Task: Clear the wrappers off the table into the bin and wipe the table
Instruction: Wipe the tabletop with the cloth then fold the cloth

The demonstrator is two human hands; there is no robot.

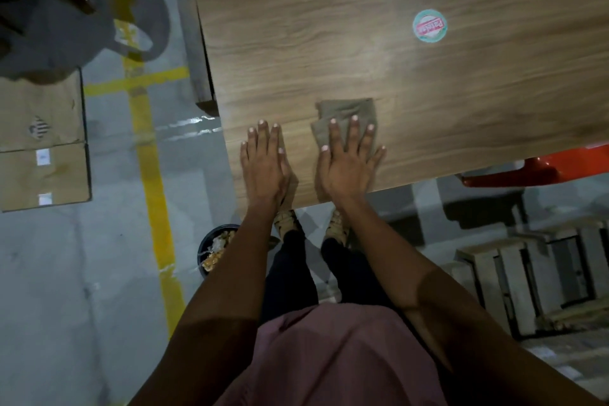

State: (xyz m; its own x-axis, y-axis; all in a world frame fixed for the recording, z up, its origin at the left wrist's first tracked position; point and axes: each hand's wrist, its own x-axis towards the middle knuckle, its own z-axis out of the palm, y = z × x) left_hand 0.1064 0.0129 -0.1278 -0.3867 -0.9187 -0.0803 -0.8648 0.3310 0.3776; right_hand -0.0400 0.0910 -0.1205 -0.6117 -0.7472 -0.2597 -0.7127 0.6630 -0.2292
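A wooden table (329, 26) fills the upper middle of the head view. Near its front edge lies a folded grey-brown cloth (354, 110). My right hand (347, 161) presses flat on the cloth with straight, spread fingers. Beside it, my left hand (263, 161) rests flat on the bare wood with fingers straight. A round teal-and-red sticker (430, 26) sits on the tabletop at the right. Below the table's front left corner, a black bin (206, 249) stands on the floor with wrappers inside, partly hidden by my left arm.
Flattened cardboard boxes (43, 142) lie on the floor at the left, with a chair's shadow above them. A yellow floor line (155, 175) runs past the table. A red chair (540, 168) sits under the table's right edge. Grey wooden crates (534, 273) stand at the lower right.
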